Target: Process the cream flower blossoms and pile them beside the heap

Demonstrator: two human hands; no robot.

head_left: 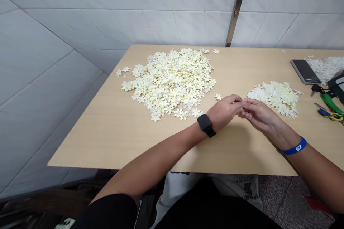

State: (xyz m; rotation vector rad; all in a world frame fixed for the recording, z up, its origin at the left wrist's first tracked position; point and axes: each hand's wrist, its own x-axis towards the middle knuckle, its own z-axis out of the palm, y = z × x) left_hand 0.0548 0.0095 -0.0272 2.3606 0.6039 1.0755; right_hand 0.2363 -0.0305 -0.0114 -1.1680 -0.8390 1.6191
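Note:
My left hand [224, 111], with a black watch on its wrist, meets my right hand [258, 113] above the table. Both sets of fingertips are pinched together, and whatever is between them is too small and hidden to name. Just behind the right hand lies a small pile of pale artificial flowers [279, 96]. A much larger heap of cream-white artificial flowers [172, 78] spreads to the left of my left hand. One loose flower [218, 97] rests close to the left hand's knuckles.
At the right stand a phone [305, 71], a pile of thin white pieces [326, 68], keys [318, 88] and colourful-handled scissors [330, 114]. A tiled wall [185, 25] with a metal strip [236, 10] borders the wooden table [91, 136] at the back.

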